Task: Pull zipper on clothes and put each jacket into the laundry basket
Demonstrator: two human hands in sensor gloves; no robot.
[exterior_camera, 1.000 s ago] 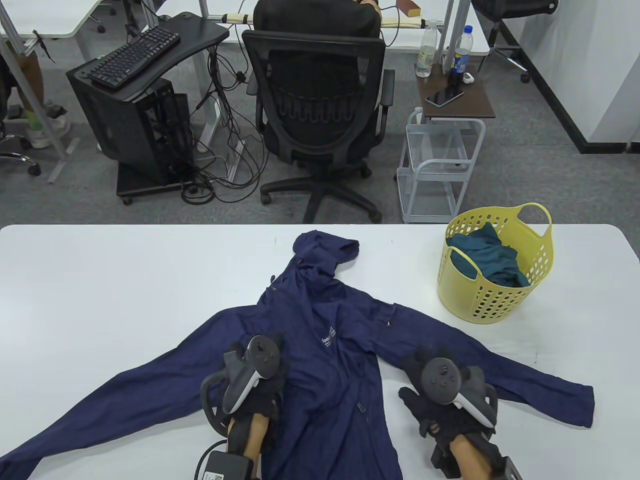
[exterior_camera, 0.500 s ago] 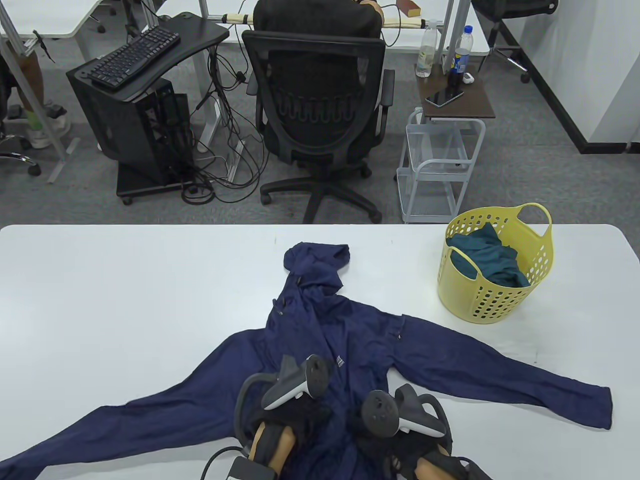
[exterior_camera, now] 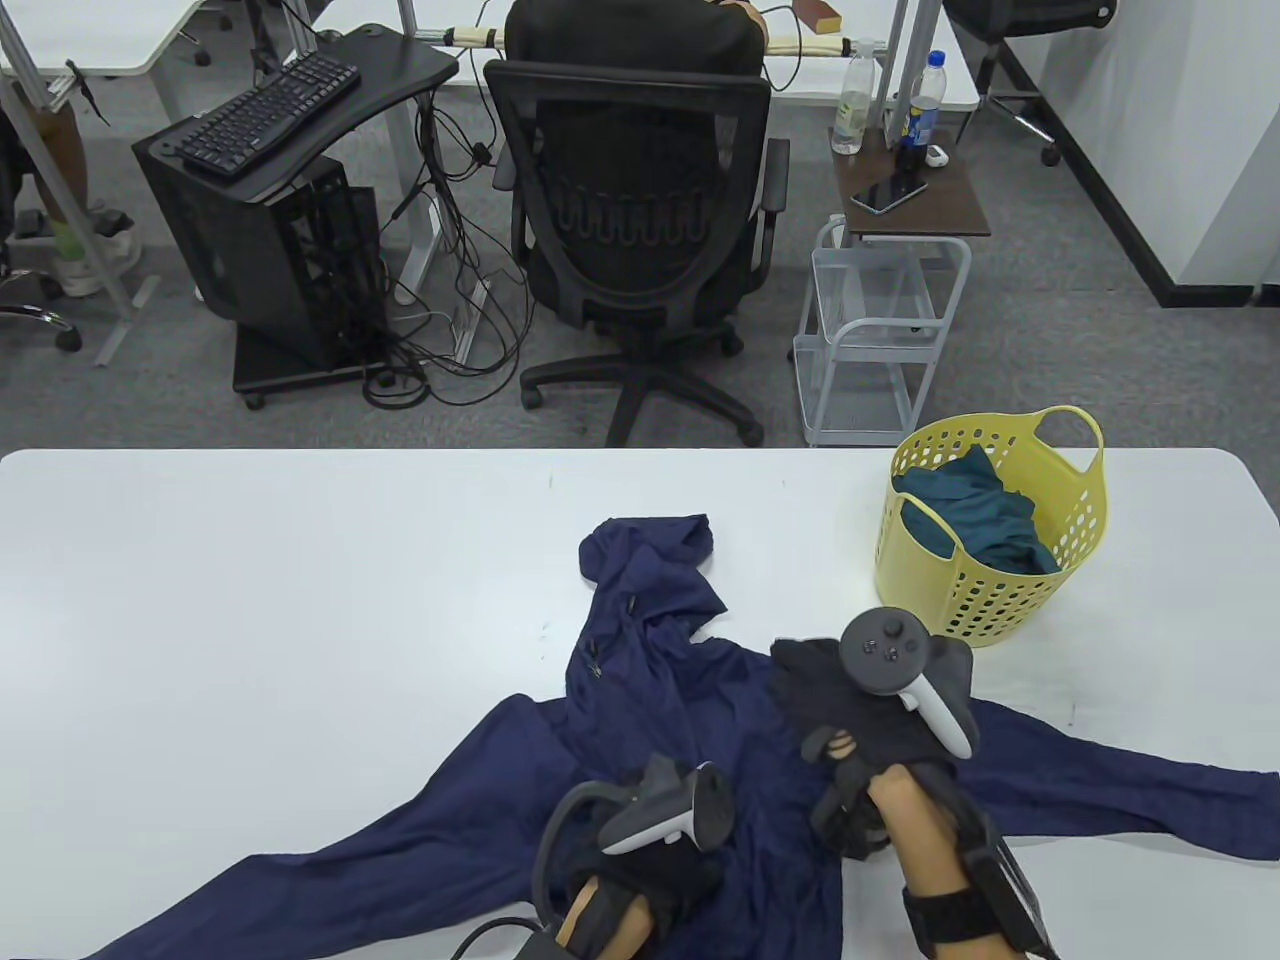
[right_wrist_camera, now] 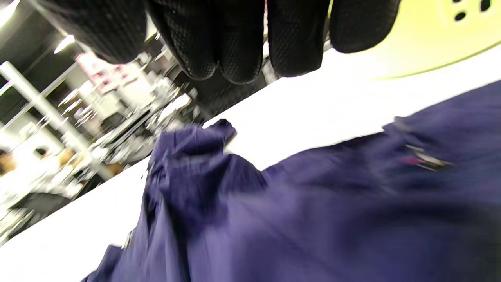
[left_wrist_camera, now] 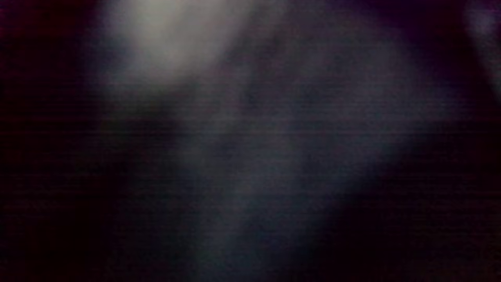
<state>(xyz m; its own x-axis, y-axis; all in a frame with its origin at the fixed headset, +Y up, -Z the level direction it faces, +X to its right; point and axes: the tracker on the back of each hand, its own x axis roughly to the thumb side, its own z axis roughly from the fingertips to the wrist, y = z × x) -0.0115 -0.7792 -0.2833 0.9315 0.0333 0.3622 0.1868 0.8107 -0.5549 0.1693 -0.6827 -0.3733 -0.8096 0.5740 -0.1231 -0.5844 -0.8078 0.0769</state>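
Right hand (exterior_camera: 868, 716): fingers (right_wrist_camera: 238, 43) straight, close together, above navy jacket (exterior_camera: 660, 700), reaching toward 1 o'clock. Left hand (exterior_camera: 640, 868): on jacket hem; finger state indiscernible.

Matt cloth jacket (exterior_camera: 650, 720), perforated plastic basket (exterior_camera: 985, 600)

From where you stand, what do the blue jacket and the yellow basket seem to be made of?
The navy jacket looks like thin woven synthetic, perhaps nylon, with a matte finish: it rumples into fine, sharp creases and lies flat on the table. The laundry basket looks like moulded plastic, smooth with a slight sheen: its wall carries rows of punched holes, and a handle opening is cut into the rim.
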